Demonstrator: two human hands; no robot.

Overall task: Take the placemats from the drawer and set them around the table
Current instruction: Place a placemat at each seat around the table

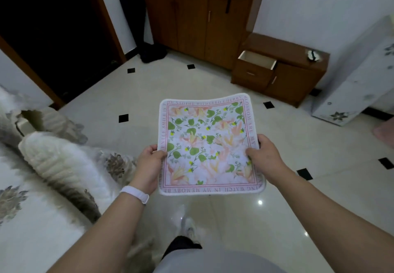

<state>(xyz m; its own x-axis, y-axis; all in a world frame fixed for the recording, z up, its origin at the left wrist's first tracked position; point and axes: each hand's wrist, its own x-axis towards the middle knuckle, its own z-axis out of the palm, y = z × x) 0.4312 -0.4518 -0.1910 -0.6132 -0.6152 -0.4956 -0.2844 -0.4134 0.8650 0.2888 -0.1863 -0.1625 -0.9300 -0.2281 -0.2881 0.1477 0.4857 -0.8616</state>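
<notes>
A square floral placemat (207,142) with a pink border and lettering round its edge is held flat in front of me, above the tiled floor. My left hand (149,164) grips its left edge, thumb on top. My right hand (263,155) grips its right edge the same way. Whether more mats lie under the top one cannot be told. Beyond the mat, a drawer (257,63) stands pulled open in a low wooden cabinet (298,76); its visible inside looks bare.
A tall wooden wardrobe (198,17) stands behind the cabinet. A bed with a floral cover (47,166) fills the left side. A dark doorway (49,30) and a black umbrella (133,10) are at the far left. A white floral-patterned unit (358,81) leans at right.
</notes>
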